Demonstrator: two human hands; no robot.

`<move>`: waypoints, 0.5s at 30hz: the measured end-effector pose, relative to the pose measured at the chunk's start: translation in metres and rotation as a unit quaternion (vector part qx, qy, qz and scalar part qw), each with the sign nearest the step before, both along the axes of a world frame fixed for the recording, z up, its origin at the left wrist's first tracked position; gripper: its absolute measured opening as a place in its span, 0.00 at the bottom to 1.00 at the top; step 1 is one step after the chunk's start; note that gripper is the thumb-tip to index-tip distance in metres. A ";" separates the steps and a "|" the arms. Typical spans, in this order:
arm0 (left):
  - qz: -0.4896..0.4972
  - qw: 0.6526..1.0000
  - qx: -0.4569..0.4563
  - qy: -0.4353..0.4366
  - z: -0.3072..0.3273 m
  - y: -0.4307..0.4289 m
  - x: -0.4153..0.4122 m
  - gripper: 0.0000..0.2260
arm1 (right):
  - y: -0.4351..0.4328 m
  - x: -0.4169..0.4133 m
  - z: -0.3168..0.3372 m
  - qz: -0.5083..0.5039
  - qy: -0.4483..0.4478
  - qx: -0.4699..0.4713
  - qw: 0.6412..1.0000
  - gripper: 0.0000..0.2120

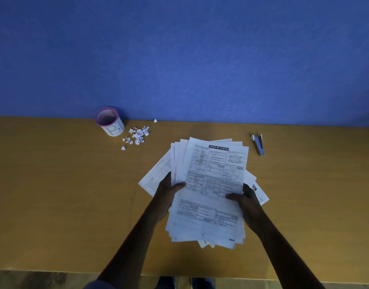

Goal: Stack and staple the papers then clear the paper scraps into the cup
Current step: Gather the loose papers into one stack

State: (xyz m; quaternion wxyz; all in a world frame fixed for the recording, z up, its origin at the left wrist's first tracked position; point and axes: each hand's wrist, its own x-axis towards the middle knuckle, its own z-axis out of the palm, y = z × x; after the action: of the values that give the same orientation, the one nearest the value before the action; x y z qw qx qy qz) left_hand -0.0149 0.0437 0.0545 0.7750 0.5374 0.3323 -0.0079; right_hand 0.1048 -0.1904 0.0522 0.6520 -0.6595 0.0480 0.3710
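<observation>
Left hand and right hand gripping opposite edges of an uneven stack of papers mid-counter, fingers hidden beneath, lower sheets mostly covered, cup, scraps and stapler near the back edge.

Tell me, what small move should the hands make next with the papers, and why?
Probably square the papers first: the left hand and right hand grip both sides, but the sheets are fanned out, with corners sticking out. The stapler lies untouched on the table, so tapping the edges even seems the next move.
</observation>
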 end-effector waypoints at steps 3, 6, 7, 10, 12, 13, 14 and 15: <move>-0.013 1.000 0.021 -0.007 -0.001 -0.002 0.000 0.26 | -0.003 0.002 0.000 -0.002 -0.006 0.001 1.000 0.30; -0.015 0.999 0.033 -0.011 0.000 -0.004 0.000 0.26 | -0.004 0.001 0.002 0.000 0.002 0.000 1.000 0.32; -0.011 0.999 0.036 -0.013 0.001 -0.005 0.001 0.25 | -0.005 0.001 0.004 0.002 -0.003 0.000 1.000 0.32; 0.004 0.999 0.038 -0.026 0.002 -0.002 0.003 0.29 | -0.006 0.004 0.008 0.019 -0.034 0.018 0.999 0.29; 0.001 0.999 0.039 -0.023 0.001 -0.003 0.003 0.30 | -0.002 0.004 0.008 0.020 -0.042 0.014 0.999 0.27; 0.000 0.999 0.042 -0.017 -0.001 -0.004 0.003 0.28 | 0.001 0.002 0.007 0.025 -0.043 0.004 0.999 0.26; 0.002 0.999 0.044 -0.010 -0.002 -0.005 0.001 0.26 | 0.005 0.000 0.007 0.034 -0.047 -0.009 0.998 0.23; 0.009 0.999 0.045 -0.005 -0.004 -0.004 0.000 0.25 | 0.008 0.000 0.006 0.041 -0.053 -0.020 0.998 0.20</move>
State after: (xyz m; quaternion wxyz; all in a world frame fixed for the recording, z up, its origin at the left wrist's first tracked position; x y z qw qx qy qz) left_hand -0.0146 0.0396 0.0503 0.7519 0.5688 0.3327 0.0167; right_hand 0.1044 -0.1823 0.0586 0.6244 -0.6927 -0.0058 0.3609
